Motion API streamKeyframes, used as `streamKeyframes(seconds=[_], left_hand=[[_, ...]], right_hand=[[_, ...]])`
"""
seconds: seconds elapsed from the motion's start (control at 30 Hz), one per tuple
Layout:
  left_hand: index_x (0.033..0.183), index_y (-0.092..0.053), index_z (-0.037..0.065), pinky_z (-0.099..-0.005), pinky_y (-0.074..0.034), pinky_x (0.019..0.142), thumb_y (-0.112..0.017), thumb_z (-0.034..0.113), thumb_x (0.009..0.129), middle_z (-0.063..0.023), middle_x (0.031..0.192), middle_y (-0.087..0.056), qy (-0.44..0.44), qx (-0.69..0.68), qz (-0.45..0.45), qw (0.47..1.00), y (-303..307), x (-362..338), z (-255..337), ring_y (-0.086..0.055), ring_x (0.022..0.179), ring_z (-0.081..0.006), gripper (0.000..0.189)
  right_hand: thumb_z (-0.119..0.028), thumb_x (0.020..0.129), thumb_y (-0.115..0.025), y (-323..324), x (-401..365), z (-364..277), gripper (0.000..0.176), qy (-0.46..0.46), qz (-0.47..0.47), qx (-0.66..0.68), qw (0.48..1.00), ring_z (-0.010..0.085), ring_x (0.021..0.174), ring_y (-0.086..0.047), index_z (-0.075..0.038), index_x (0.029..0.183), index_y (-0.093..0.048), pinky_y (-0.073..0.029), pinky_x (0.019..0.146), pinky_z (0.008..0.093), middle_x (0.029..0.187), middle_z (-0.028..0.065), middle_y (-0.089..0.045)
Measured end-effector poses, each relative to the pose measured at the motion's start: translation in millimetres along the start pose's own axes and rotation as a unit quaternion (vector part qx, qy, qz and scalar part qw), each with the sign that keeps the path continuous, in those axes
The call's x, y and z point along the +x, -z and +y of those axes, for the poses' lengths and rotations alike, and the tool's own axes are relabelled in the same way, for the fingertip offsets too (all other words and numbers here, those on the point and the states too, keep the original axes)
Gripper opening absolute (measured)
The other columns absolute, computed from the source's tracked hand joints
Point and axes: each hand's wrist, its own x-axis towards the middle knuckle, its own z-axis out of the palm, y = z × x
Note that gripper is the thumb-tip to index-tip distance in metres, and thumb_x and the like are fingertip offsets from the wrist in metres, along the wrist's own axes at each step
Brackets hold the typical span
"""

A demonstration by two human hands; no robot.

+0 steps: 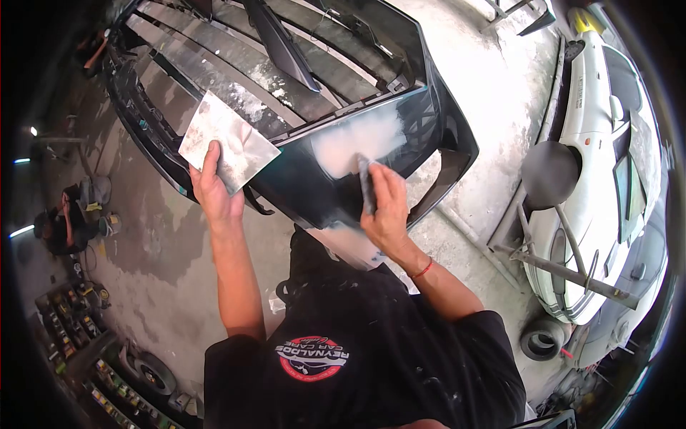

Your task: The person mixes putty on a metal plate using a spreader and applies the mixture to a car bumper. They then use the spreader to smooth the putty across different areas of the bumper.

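A flat pale square plate (230,143) with smudges on it is in my left hand (214,187), the thumb on top and the fingers beneath. My right hand (388,211) is closed around a thin dark grey flat tool (367,187), whose upper edge meets a whitish patch (357,143) on the black bumper (296,175). A second whitish patch (350,243) lies on the bumper's near part, just below my right hand. The bumper spans the space in front of my body.
Slatted supports (214,61) lie under the bumper. On the right are a white car (572,236), a metal stand (564,268) and a tyre (543,339). Another person (68,218) is low at the far left. Racks of small items (68,318) and a tyre (153,373) are lower left.
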Motion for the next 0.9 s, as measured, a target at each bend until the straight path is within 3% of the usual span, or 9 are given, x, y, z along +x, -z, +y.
streamKeyframes(seconds=[0.13,0.27,0.37,0.47,0.57,0.77,0.83,0.9], left_hand=[[0.135,-0.048,0.002,-0.0376,-0.049,0.099,-0.059,0.005,0.095,-0.0103,0.129,-0.059,0.0,-0.002,0.0,1.0,-2.0,-1.4,0.2,-0.06,0.116,-0.023,0.041],[0.134,-0.049,0.002,-0.0381,-0.05,0.099,-0.059,0.005,0.095,-0.0102,0.128,-0.06,-0.01,0.002,-0.004,1.0,-1.1,0.9,-1.7,-0.06,0.115,-0.0233,0.04],[0.133,-0.05,0.002,-0.039,-0.05,0.099,-0.059,0.005,0.095,-0.0104,0.128,-0.06,0.002,0.0,0.003,1.0,-2.6,-0.8,0.1,-0.061,0.115,-0.0238,0.04],[0.134,-0.049,0.001,-0.0406,-0.051,0.099,-0.059,0.004,0.094,-0.0109,0.128,-0.06,0.015,-0.016,0.003,1.0,-3.5,-1.7,2.6,-0.061,0.116,-0.0253,0.041],[0.134,-0.049,0.002,-0.0421,-0.051,0.098,-0.059,0.005,0.094,-0.0112,0.128,-0.059,0.053,-0.024,0.005,0.998,-0.2,-1.4,10.2,-0.06,0.116,-0.0261,0.041],[0.137,-0.046,0.004,-0.0435,-0.054,0.096,-0.053,0.007,0.097,-0.0121,0.127,-0.06,0.057,-0.008,-0.118,0.991,-18.8,-39.2,48.7,-0.062,0.113,-0.0279,0.041],[0.137,-0.047,0.004,-0.0428,-0.053,0.096,-0.053,0.006,0.096,-0.0116,0.127,-0.06,0.114,0.02,-0.164,0.98,-28.2,-59.0,40.8,-0.063,0.112,-0.0266,0.042],[0.134,-0.048,0.004,-0.0385,-0.052,0.095,-0.057,0.002,0.094,-0.0109,0.123,-0.063,0.184,0.031,-0.149,0.971,-45.1,-87.3,22.1,-0.064,0.11,-0.0231,0.041]], right_hand=[[-0.002,0.055,-0.067,2.8,-13.2,-17.5,0.082,0.086,-0.092,0.009,0.992,0.0361,0.118,-0.049,0.0,0.135,-0.05,-0.038,0.098,0.0451,0.129,0.016,-0.052],[-0.003,0.056,-0.067,13.1,-17.7,-18.4,0.078,0.141,-0.139,-0.02,0.98,0.034,0.119,-0.05,0.001,0.133,-0.052,-0.039,0.096,0.0435,0.13,0.0137,-0.053],[-0.002,0.057,-0.066,31.7,-12.9,-19.8,0.077,0.128,-0.117,-0.035,0.984,0.0336,0.119,-0.05,0.001,0.133,-0.052,-0.039,0.097,0.0435,0.129,0.014,-0.054],[0.005,0.059,-0.062,70.5,-8.5,-21.6,0.073,0.085,-0.037,-0.001,0.996,0.0371,0.117,-0.051,0.002,0.131,-0.053,-0.041,0.098,0.0451,0.128,0.0174,-0.055],[0.012,0.078,-0.054,98.4,-9.2,-7.1,0.055,-0.01,0.073,0.032,0.997,0.0387,0.113,-0.056,0.0,0.132,-0.054,-0.046,0.098,0.0423,0.126,0.0211,-0.057],[0.013,0.081,-0.046,116.2,-32.4,19.0,0.053,-0.18,0.157,0.18,0.954,0.0323,0.119,-0.057,0.0,0.132,-0.054,-0.044,0.1,0.037,0.126,0.0201,-0.059],[0.014,0.079,-0.045,114.2,-35.4,16.7,0.055,-0.135,0.152,0.199,0.959,0.0341,0.118,-0.058,0.0,0.132,-0.055,-0.044,0.101,0.0373,0.126,0.0203,-0.059],[0.017,0.074,-0.048,123.5,-38.4,-3.9,0.062,-0.007,0.087,0.105,0.991,0.0382,0.121,-0.054,-0.001,0.133,-0.054,-0.04,0.106,0.0405,0.13,0.0198,-0.058]])
